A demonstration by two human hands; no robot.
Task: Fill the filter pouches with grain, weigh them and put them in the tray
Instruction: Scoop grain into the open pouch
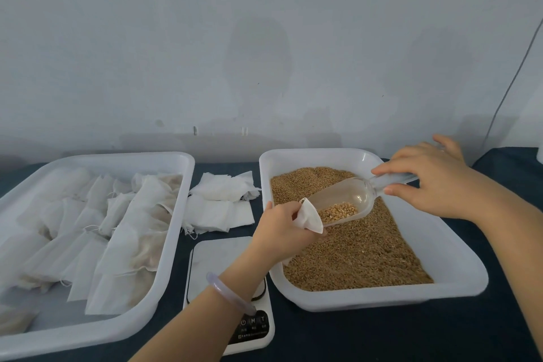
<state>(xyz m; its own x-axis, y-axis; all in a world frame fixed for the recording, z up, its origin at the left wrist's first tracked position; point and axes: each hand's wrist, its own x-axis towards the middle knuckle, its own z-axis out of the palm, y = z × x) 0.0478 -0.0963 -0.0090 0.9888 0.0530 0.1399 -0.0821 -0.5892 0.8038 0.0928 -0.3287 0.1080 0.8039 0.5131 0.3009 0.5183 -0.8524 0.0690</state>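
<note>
Head cam: tray (188, 173) w/ many filled pouches (129, 244); left hand (282, 232) pinches pouch (310, 216), right hand (432, 176) grips scoop (343, 197), mid-fill; weighing + empties (220, 203) pending.

Pale grey wall (264, 38) behind dark blue tabletop (382, 338).

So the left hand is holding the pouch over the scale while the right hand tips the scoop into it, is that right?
Not quite: in the head view the left hand holds the pouch over the grain tray, not the scale. The right hand does tip the scoop into it.
</note>
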